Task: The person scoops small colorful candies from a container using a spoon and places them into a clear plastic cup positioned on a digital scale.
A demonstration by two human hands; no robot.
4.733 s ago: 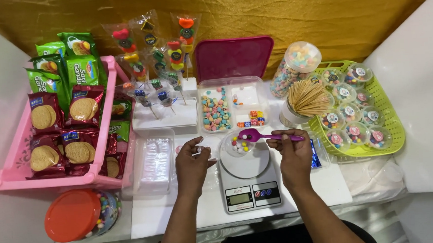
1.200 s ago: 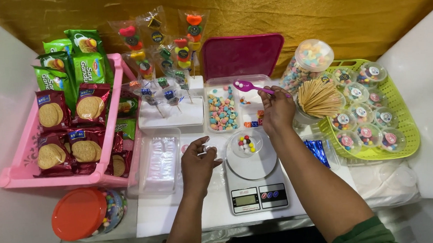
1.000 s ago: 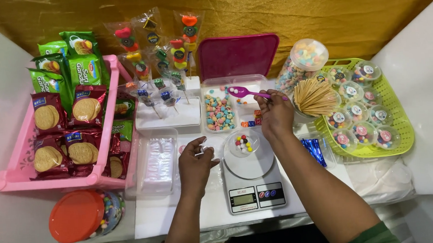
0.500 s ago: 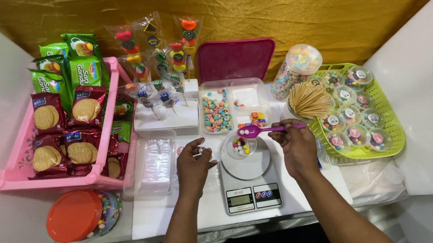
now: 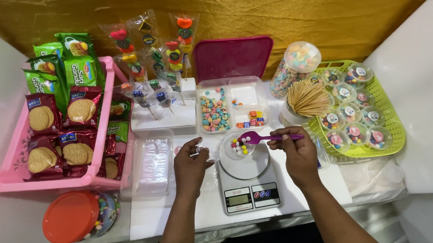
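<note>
- Nearest, a red-lidded jar (image 5: pixel 76 216) of sweets lies at the table's left edge.
- A digital scale (image 5: pixel 246 182) sits at the near centre, a small clear cup (image 5: pixel 239 145) of coloured candies on the far side of its round pan.
- The right hand (image 5: pixel 297 154) pinches the handle of a purple spoon (image 5: pixel 267 138), bowl poised over the cup.
- The left hand (image 5: pixel 191 164), just left of the scale, curls loosely around a small clear lid (image 5: pixel 198 148); whether it grips it cannot be told.
- The two hands work apart, the scale between them.
- Left of them stands a clear tub (image 5: pixel 152 163); beyond it, a pink tray (image 5: pixel 14 169) of biscuit packets.
- Farther off: a divided candy box (image 5: pixel 232 105) with a magenta lid (image 5: pixel 232 58), toothpicks (image 5: pixel 306 97) and a green basket (image 5: pixel 390 121) of filled cups at right.
</note>
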